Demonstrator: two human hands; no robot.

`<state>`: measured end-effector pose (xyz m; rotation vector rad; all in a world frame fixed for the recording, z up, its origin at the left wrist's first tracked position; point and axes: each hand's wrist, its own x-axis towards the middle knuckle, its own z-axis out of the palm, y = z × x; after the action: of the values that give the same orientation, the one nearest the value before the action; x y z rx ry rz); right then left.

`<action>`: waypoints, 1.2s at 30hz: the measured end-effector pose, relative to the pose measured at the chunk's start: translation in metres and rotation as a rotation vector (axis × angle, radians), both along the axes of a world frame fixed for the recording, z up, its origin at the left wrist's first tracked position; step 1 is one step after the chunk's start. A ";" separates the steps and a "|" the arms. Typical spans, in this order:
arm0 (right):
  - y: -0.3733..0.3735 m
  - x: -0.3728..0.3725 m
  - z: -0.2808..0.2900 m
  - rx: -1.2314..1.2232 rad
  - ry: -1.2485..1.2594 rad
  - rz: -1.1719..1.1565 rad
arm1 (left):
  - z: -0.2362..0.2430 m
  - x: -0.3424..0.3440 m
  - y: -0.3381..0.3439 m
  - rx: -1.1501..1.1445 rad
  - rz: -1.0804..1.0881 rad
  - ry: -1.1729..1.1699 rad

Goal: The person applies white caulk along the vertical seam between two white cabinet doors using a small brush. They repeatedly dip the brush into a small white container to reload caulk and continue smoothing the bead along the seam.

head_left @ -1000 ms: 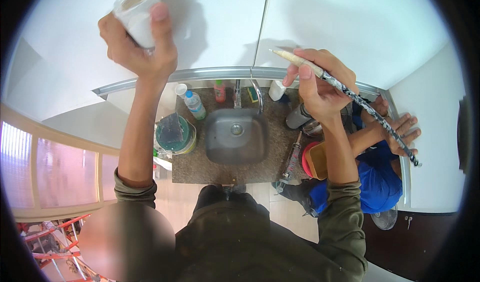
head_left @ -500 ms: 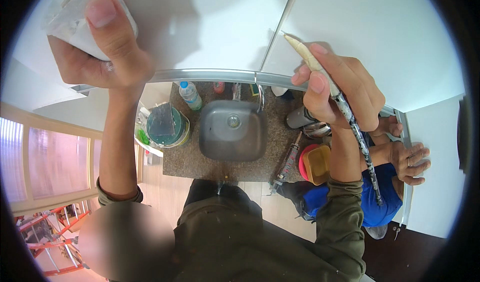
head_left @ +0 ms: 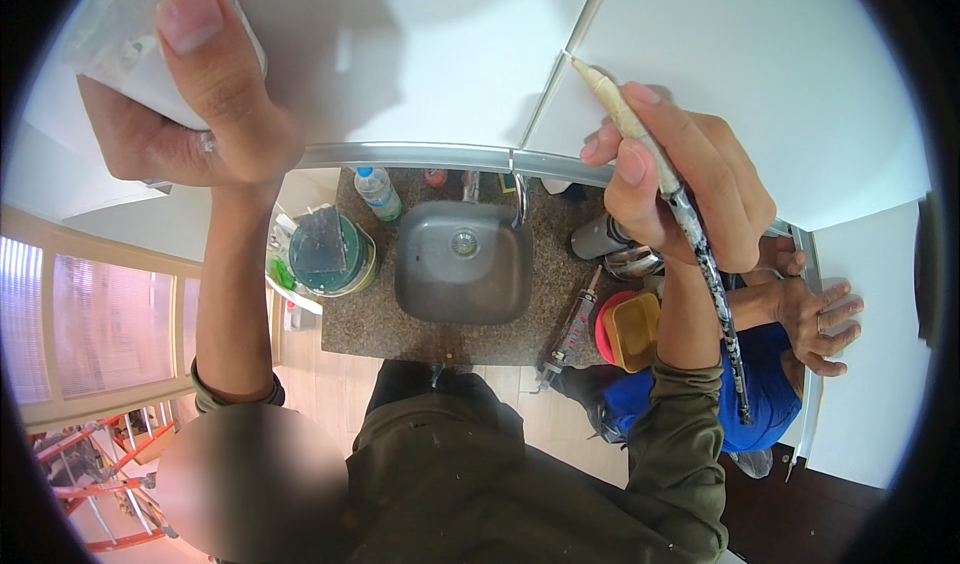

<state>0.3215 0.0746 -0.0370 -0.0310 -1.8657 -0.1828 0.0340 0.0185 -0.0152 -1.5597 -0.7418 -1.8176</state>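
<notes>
My left hand (head_left: pixel 228 114), raised at the upper left, is wrapped round a whitish plastic container (head_left: pixel 125 49) with its thumb along the side. What is inside the container cannot be made out. My right hand (head_left: pixel 705 184) grips a slim brush (head_left: pixel 718 299) like a pen. Cream tape or wrapping covers the brush's front part, and its long handle is speckled black and white. The brush's tip is at the narrow gap (head_left: pixel 560 74) between two white cabinet panels (head_left: pixel 760 74); whether it touches cannot be told.
Below lies a brown stone counter (head_left: pixel 360 334) with a steel sink (head_left: pixel 463 289), a water bottle (head_left: pixel 377 194), a green-lidded bucket (head_left: pixel 352 249), a caulking gun (head_left: pixel 575 329) and a yellow-brown container (head_left: pixel 635 334). At right, another person's hand (head_left: pixel 822 329) rests against a white panel.
The brush tip has shifted slightly up along the gap. My left hand and the container have moved a little to the left. Both hands keep their hold.
</notes>
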 end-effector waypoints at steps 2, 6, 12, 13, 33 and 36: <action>-0.003 0.001 -0.002 -0.076 0.014 0.000 | 0.000 -0.005 0.000 -0.009 -0.007 0.015; -0.005 0.002 0.001 -0.096 -0.012 -0.007 | 0.000 -0.006 0.001 -0.010 0.003 -0.004; -0.005 0.002 0.000 -0.111 -0.001 -0.003 | -0.003 -0.013 0.000 -0.045 -0.010 0.004; -0.005 0.002 0.000 -0.114 -0.002 -0.006 | -0.003 -0.012 -0.002 -0.065 -0.013 0.000; -0.005 0.000 -0.001 -0.102 0.013 -0.014 | -0.002 -0.009 -0.002 -0.059 -0.008 -0.022; -0.003 0.000 -0.002 -0.077 0.010 -0.024 | -0.003 -0.003 -0.002 -0.046 0.015 -0.021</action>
<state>0.3214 0.0714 -0.0387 -0.1069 -1.8626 -0.1272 0.0309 0.0167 -0.0181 -1.5621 -0.8078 -1.8209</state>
